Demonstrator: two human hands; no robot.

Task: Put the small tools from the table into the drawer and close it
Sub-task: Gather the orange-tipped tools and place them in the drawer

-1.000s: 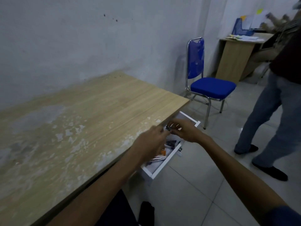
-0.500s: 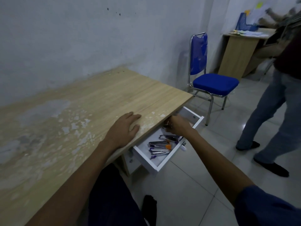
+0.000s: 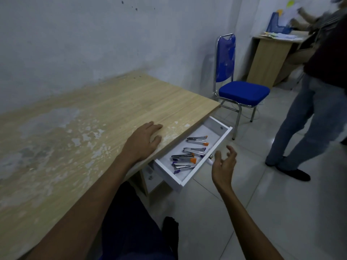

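Head view: the small chrome tools with orange and purple tips (image 3: pixel 190 153) lie loose inside the open white drawer (image 3: pixel 204 166), which juts from under the pale wood-grain counter (image 3: pixel 112 109); no tools are visible on the counter. The right hand (image 3: pixel 224 163) hovers just outside the drawer front, at about four o'clock from the tools, its fingers (image 3: pixel 231 151) spread and curled, holding nothing. The left hand (image 3: pixel 144 141) rests flat on the counter edge at about ten o'clock from the drawer, fingers together, empty. The drawer's long front runs from seven to one o'clock, so closing it likely means pushing toward ten o'clock; the right hand is nearer.
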